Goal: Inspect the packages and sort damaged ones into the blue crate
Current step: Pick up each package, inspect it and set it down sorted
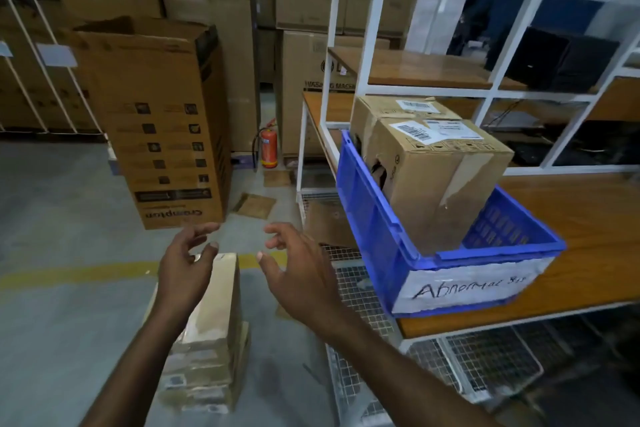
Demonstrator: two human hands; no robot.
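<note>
"Blue crate (pixel 374 225) first: where does it sit in the head view?"

"On the wooden surface (pixel 588 225), at its near left corner, to the right of both hands and apart from them. A white paper label (pixel 464 288) on its near wall reads 'Abnormal', with a second word I cannot make out."

"Anything in it?"

"Two cardboard packages. The front box (pixel 440 177) stands tilted and rises well above the rim, with a ragged hole in its left face and tape along its near edge. The rear box (pixel 391 111) is right behind it, touching it (both carry barcode stickers on top)."

"And the hands?"

"Both are bare and hold nothing. The left hand (pixel 187 267) and the right hand (pixel 298 267) are raised side by side, palms turned towards each other, fingers loosely spread and slightly bent, with a gap between them."

"What lies under them?"

"A stack of flat packages (pixel 214 340) in brown cardboard stands on the floor (pixel 52 218). The left hand overlaps its top edge in the picture; I cannot tell whether it touches. The right hand is just to the right of the stack."

"The rest?"

"A white rack (pixel 377 10) rises from the surface behind the crate, and a wire-mesh shelf (pixel 360 288) runs beneath the surface. Across the floor a tall carton (pixel 162 121) stands with its printing upside down, a red fire extinguisher (pixel 269 148) to its right, and more cartons stacked behind."
</note>
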